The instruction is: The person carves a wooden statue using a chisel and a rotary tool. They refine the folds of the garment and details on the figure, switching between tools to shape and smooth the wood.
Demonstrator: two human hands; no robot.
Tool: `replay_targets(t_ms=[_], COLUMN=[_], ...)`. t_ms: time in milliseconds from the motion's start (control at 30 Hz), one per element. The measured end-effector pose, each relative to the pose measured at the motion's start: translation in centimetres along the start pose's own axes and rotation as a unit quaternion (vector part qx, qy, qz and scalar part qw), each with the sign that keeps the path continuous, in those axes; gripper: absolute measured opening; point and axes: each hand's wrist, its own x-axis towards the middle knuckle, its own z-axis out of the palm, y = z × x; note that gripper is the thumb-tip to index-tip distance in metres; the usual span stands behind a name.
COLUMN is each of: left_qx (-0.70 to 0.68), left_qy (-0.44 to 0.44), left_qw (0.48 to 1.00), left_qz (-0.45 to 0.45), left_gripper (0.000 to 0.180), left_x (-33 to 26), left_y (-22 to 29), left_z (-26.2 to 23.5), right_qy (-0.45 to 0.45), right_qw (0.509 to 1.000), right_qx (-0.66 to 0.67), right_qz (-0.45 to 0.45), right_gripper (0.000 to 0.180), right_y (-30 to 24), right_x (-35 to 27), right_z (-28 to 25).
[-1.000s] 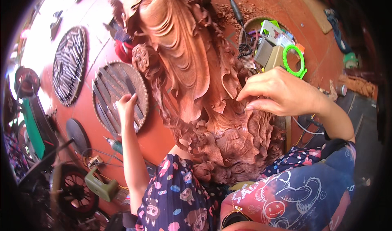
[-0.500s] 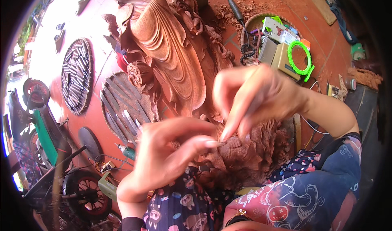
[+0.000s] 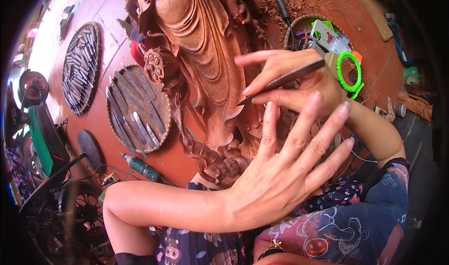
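Observation:
In my right hand is a slim dark carving knife, its pointed tip aimed to the left, toward the statue. The thumb and fingers close on the blade, with the index finger stretched out. My left hand is open in front of it, back upward and fingers spread, with nothing in it that I can see. The two hands overlap in view; whether they touch, I cannot tell. Beyond them lies a large reddish-brown wooden statue with carved robe folds and a lotus pod. My left hand and forearm hide part of its base.
On the tiled floor to the left are a round tray of blades and a basket of metal tool bits. A green power tool lies nearer. A green ring-shaped fan stands by a filled basket at right. Wood chips litter the far floor.
My hands have come away from their pinch over the carved base. The left has opened and swung to the right; the right now shows the knife. The view has shifted slightly.

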Motion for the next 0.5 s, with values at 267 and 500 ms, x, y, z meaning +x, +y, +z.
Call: replay_targets(t_ms=[267,500], left_qx=[-0.059,-0.034], left_qy=[-0.005,0.009], left_qw=[0.997,0.998], left_qz=[-0.047,-0.043], left_gripper=[0.080,0.084], left_x=[-0.7,0.5], left_y=[-0.5,-2.4], left_z=[-0.3,-0.2], right_qy=[-0.026,0.054], right_qw=[0.997,0.998], right_qx=[-0.072,0.001], right_qz=[-0.031,0.036], right_gripper=[0.013,0.013], right_y=[0.6,1.4], right_x=[0.4,0.8], right_z=[0.8,1.2])
